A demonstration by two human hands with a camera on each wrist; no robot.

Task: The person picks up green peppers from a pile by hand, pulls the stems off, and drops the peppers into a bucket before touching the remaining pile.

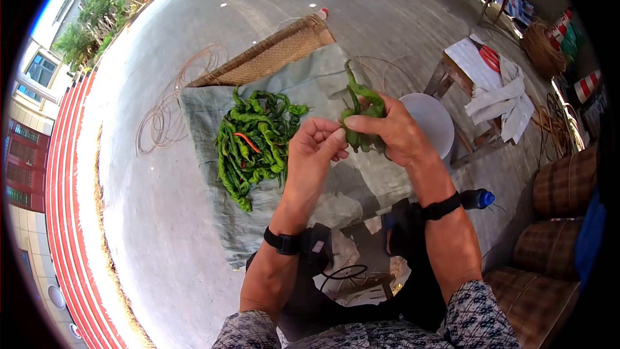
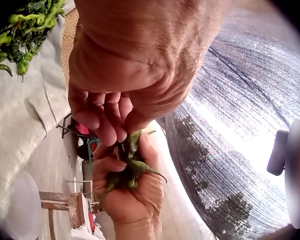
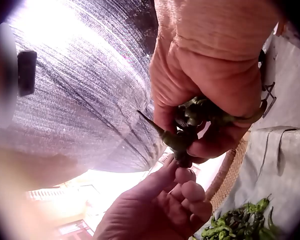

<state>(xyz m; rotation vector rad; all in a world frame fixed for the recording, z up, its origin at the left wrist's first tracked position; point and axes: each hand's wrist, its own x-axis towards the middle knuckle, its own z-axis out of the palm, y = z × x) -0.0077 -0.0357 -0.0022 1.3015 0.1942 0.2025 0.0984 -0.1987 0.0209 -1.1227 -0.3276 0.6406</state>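
My right hand grips a small bunch of green chili peppers, their curled ends poking out above the fingers. Thumb and index finger of my left hand pinch the end of one pepper at the bunch's lower side. Seen from the right wrist, the left fingertips meet at that pepper's end. The left wrist view shows more peppers lying across the right palm. Left of the hands, a heap of green peppers with one red pepper lies on a grey-green cloth.
A woven mat or basket stands behind the cloth. To the right are a pale round basin and a wooden stool bearing red-handled shears and a white rag. A blue-capped bottle lies near the right forearm.
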